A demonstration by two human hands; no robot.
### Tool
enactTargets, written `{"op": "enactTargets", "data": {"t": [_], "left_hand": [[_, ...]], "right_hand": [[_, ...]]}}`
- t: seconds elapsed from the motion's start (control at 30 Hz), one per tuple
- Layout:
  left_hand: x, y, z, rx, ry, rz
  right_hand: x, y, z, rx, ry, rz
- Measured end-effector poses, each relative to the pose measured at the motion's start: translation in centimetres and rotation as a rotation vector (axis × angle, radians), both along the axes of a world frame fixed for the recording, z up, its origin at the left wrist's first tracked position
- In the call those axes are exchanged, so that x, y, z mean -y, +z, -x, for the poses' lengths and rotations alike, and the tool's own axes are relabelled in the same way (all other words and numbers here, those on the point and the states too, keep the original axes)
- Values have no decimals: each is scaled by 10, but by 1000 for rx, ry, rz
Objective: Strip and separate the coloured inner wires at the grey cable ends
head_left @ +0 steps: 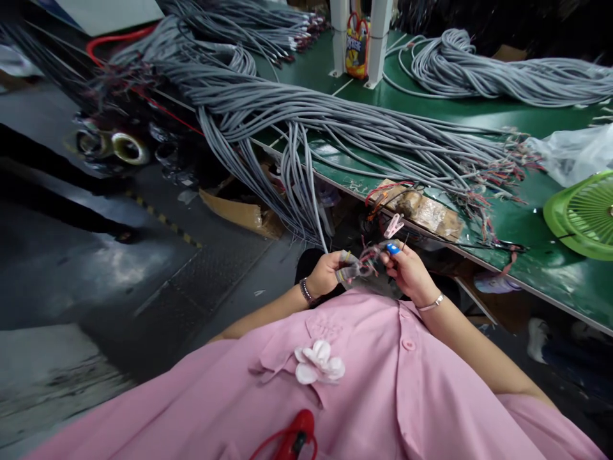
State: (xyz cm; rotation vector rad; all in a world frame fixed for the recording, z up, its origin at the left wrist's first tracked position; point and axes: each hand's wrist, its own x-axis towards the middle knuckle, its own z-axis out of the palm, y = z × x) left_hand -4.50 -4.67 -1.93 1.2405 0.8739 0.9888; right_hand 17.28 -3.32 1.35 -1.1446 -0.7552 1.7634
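Observation:
In front of my lap, my left hand [328, 273] is closed around the end of a grey cable [317, 214] that hangs down from the table edge. Taped or covered fingertips show on this hand. Thin, mostly reddish wires [368, 259] fan out of the cable end between my hands. My right hand [409, 273], with a blue cover [393, 248] on one fingertip, pinches some of these wires; which ones is too small to tell. Just above it, a pink clip [394, 226] stands at the table edge by a tape-wrapped block [421, 211].
A long bundle of grey cables [335, 108] lies across the green table [522, 268], some hanging over its edge. Another coil [460, 67] lies at the back right. A green fan [584, 214] and a plastic bag [575, 153] are on the right. A person's legs [62, 185] show at left.

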Motion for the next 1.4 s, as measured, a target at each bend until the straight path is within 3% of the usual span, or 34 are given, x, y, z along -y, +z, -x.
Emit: {"op": "enactTargets", "data": {"t": [0.13, 0.27, 0.43, 0.63, 0.93, 1.17, 1.4], "left_hand": [[-4, 3, 2, 352, 222, 206], [-8, 19, 10, 599, 251, 285], [-3, 32, 18, 778, 251, 368], [2, 26, 21, 760, 165, 318], [-1, 11, 16, 704, 173, 291], [-1, 4, 12, 707, 216, 250], [3, -1, 8, 585, 332, 219]], "right_hand": [[0, 4, 9, 89, 138, -66], [-7, 22, 35, 99, 284, -178], [-24, 47, 74, -52, 242, -166], [-33, 47, 101, -192, 218, -81], [-30, 39, 103, -168, 52, -36], [-26, 34, 105, -126, 9, 8], [-25, 36, 101, -6, 36, 8]]}}
